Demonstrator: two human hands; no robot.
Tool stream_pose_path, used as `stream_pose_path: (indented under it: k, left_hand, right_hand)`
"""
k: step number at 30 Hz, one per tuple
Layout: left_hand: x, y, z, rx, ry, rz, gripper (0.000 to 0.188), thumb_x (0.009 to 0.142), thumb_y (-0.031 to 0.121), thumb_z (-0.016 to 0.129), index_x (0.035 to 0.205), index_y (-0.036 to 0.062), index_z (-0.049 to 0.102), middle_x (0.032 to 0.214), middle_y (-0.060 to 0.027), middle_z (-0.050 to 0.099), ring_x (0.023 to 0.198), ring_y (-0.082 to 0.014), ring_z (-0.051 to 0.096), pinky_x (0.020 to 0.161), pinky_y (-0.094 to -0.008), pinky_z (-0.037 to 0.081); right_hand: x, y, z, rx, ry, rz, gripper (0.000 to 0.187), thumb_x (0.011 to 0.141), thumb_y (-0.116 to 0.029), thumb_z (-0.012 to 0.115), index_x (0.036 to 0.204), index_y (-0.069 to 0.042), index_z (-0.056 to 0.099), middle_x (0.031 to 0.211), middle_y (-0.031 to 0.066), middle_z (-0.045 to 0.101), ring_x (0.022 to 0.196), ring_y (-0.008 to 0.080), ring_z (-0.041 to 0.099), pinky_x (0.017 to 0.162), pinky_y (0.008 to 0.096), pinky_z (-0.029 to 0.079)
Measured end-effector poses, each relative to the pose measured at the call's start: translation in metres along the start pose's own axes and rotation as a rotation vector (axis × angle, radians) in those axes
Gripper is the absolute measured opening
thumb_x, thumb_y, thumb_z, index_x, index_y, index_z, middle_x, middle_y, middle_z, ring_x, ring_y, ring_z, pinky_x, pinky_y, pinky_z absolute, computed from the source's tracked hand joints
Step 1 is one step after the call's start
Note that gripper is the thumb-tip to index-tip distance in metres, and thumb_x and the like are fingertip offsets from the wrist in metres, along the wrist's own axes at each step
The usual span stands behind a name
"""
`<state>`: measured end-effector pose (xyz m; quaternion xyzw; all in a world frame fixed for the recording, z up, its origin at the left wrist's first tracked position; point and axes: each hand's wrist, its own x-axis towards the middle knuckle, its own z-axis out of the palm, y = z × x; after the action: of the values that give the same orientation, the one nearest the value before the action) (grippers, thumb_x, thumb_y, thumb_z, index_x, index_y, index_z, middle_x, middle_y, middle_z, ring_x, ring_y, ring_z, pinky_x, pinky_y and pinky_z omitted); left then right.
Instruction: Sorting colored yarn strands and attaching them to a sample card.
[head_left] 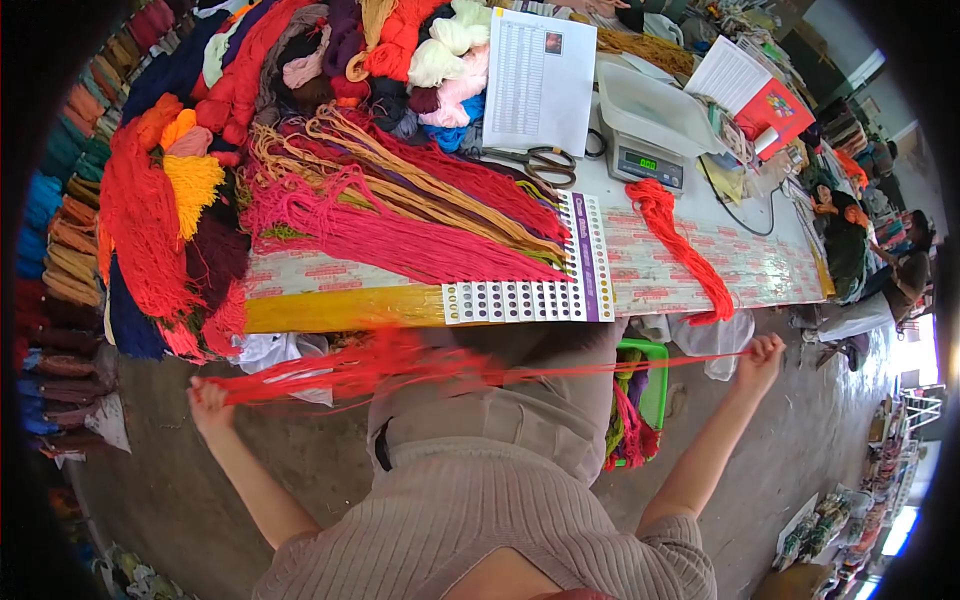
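Punched card (592,255): white and purple, lettered, lying at the table's near edge. Beyond it: a sheet (535,90) with a printed grid and small picture. Beyond and right: a scale (648,165), green digits lit. Table (640,265) around the card bears repeated red print. Red strands (400,365) stretch nearer the wearer than the card; left hand (208,405), left of it, grips one end, right hand (760,365), to its right, pinches the other. Shelved yarn (75,250) stands far left of the card.
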<state>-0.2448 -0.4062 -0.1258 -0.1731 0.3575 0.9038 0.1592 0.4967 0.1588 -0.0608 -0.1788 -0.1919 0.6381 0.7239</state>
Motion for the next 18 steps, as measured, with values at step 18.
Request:
stream_pose_path:
  k: [18]
  left_hand:
    - [-0.131, -0.251, 0.177, 0.524, -0.684, -0.713, 0.041, 0.093, 0.035, 0.046, 0.122, 0.0068, 0.051, 0.117, -0.0077, 0.058, 0.076, -0.0143, 0.061, 0.061, -0.0252, 0.047]
  right_hand:
    - [-0.151, 0.269, 0.148, -1.033, -0.798, 0.518, 0.020, 0.086, -0.003, 0.056, 0.105, 0.000, 0.049, 0.070, 0.0065, 0.060, 0.061, 0.0101, 0.056, 0.056, 0.0224, 0.045]
